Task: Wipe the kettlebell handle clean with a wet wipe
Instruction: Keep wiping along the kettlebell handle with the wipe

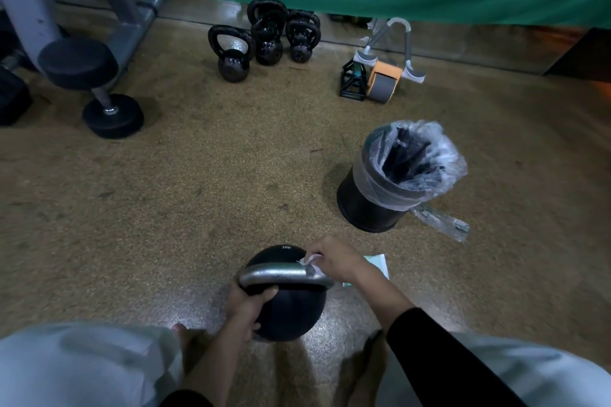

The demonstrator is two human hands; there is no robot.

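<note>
Left hand (pixel 251 304) is curled round the left end of the handle (pixel 281 275), thumb laid across the black ball beneath it, steadying the kettlebell (pixel 291 311), which stands on the floor (pixel 198 208) at lower centre of the frame, between the person's knees. Right hand (pixel 334 261) pinches a bunched wet wipe (pixel 310 263) between fingertips and thumb and presses it on the right-hand bend of the handle. In my judgement the wiping is only part done: the wipe covers one bend, and the long grey bar toward the left looks untouched by it. Principal risk: the stretch under the left hand's grip cannot be reached and would be missed unless that hand is shifted; shifting it leaves the round ball unsteadied on a glossy patch of floor, where it could rock or roll toward the legs. Secondary risk: the wipe is held in a small pinch, so a firm stroke along the bar could pull it free or leave bare fingers rubbing the metal. A white and teal packet (pixel 377 266) lies on the floor just beside the right wrist and could be knocked. A lined bin (pixel 373 208) stands well apart at centre right. Further kettlebells (pixel 264 40) sit at upper centre, a dumbbell (pixel 96 89) at upper left.
</note>
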